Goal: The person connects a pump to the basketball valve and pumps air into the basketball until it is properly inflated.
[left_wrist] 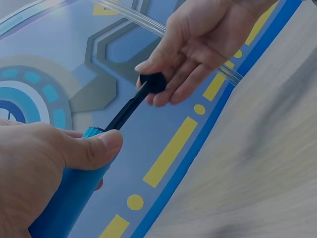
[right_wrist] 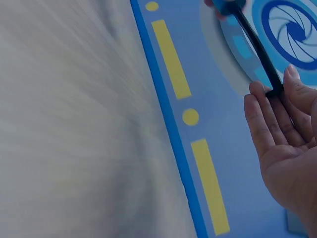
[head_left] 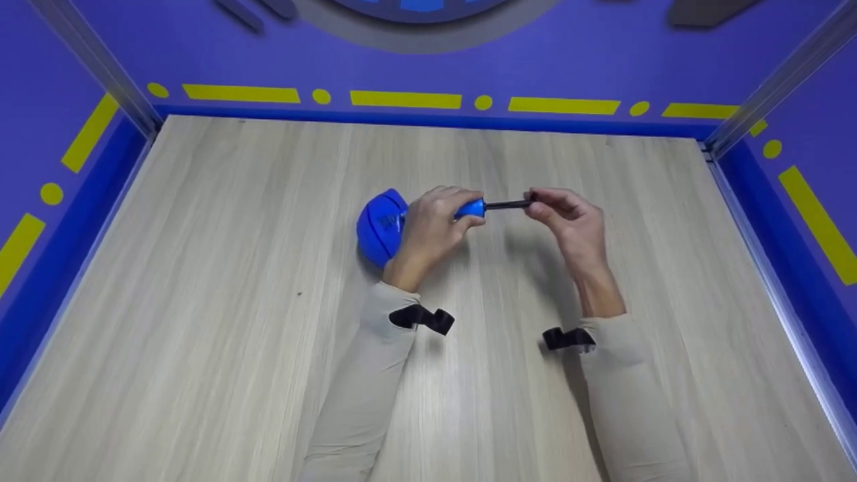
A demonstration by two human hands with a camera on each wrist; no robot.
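A blue hand pump (head_left: 473, 209) lies level above the table, its black rod (head_left: 507, 205) drawn out to the right. My left hand (head_left: 432, 224) grips the blue barrel (left_wrist: 69, 198), thumb along its top end. With thumb and fingertips, my right hand (head_left: 576, 227) pinches the black knob (left_wrist: 154, 83) at the rod's far end. In the right wrist view the other fingers (right_wrist: 260, 119) are extended. A blue ball (head_left: 379, 231) with dark seams, sunken on one side, sits just left of my left hand, which hides the pump's other end.
The wood-grain table (head_left: 221, 281) is bordered at the back and both sides by blue panels (head_left: 402, 73) with yellow dashes. Metal posts (head_left: 114, 73) stand at the back corners. Black straps (head_left: 422, 318) with small mounts sit around both sleeves at the wrists.
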